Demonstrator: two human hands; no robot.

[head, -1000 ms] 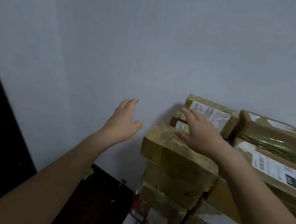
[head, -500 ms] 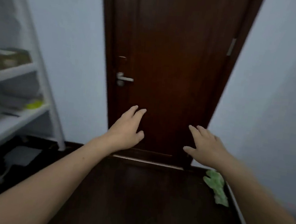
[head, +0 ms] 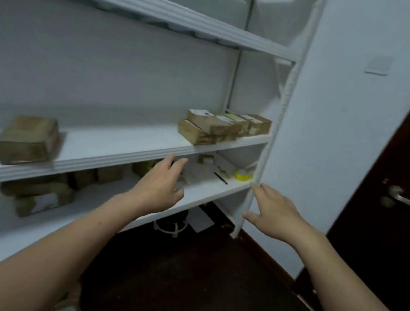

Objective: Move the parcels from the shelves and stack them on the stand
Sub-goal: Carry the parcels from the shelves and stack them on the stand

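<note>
Both hands are empty. The left hand (head: 161, 186) is held out flat with its fingers spread loosely, in front of the front edge of the lower shelf of the white multi-tier shelving unit (head: 133, 156); nothing is gripped. The right hand (head: 275, 212) is likewise open, palm down, hovering in front of the unit's right front post, apart from any parcel.

Much of the task is judged to be left. On the middle shelf, a cluster of brown cardboard parcels with white labels (head: 223, 128) is stacked at the right end, close to the right rear corner, and a single brown taped cardboard box (head: 27, 139) sits near the left end, close to the front edge. On the lower shelf, a further group of brown cardboard parcels (head: 38, 189) lies toward the left, with smaller ones behind the left hand, partly hidden. A yellow roll of tape (head: 242, 175) and a thin black pen-like object (head: 220, 178) rest at the right end of that shelf.

The stand is not in view, so how many parcels are already stacked there cannot be told. The top shelf's contents are hidden from below. A dark brown wooden door with a metal handle (head: 402, 174) is seen at the right.

The next step is judged to be a reach for one of the remaining parcels, none being touched yet.
</note>
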